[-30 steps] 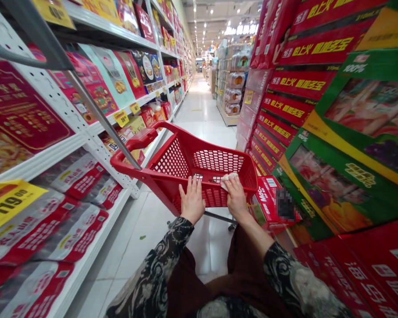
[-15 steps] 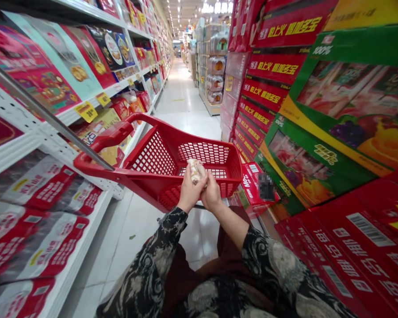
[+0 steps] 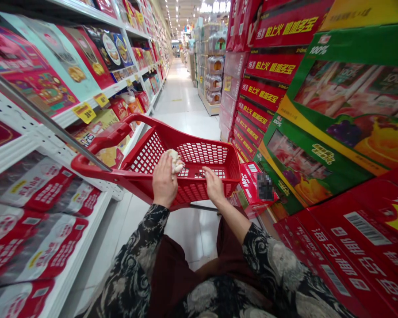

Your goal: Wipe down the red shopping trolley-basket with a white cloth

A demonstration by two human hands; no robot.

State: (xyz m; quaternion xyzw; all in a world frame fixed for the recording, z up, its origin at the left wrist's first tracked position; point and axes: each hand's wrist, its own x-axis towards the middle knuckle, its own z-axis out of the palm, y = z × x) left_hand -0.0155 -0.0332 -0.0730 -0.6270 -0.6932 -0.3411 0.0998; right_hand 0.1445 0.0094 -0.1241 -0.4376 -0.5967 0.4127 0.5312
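A red plastic shopping cart point(image 3: 219, 152) stands in the aisle right in front of me, its basket showing nothing inside. My left hand point(image 3: 163, 180) rests on the near rim of the cart with its fingers closed round a crumpled white cloth point(image 3: 175, 161). My right hand point(image 3: 213, 184) lies on the same rim a little to the right, fingers flat on the red mesh, holding nothing. Both arms wear dark patterned sleeves.
White shelves point(image 3: 36, 132) with boxed and bagged goods and yellow price tags run along the left. Stacked red and green drink cartons point(image 3: 318, 110) wall the right side, close to the cart. The pale tiled aisle point(image 3: 185, 101) runs ahead to more stacks far off.
The white cloth passed from my right hand, through both hands held together above the cart, into my left hand. Both hands are back on the rim, and the view turned right.
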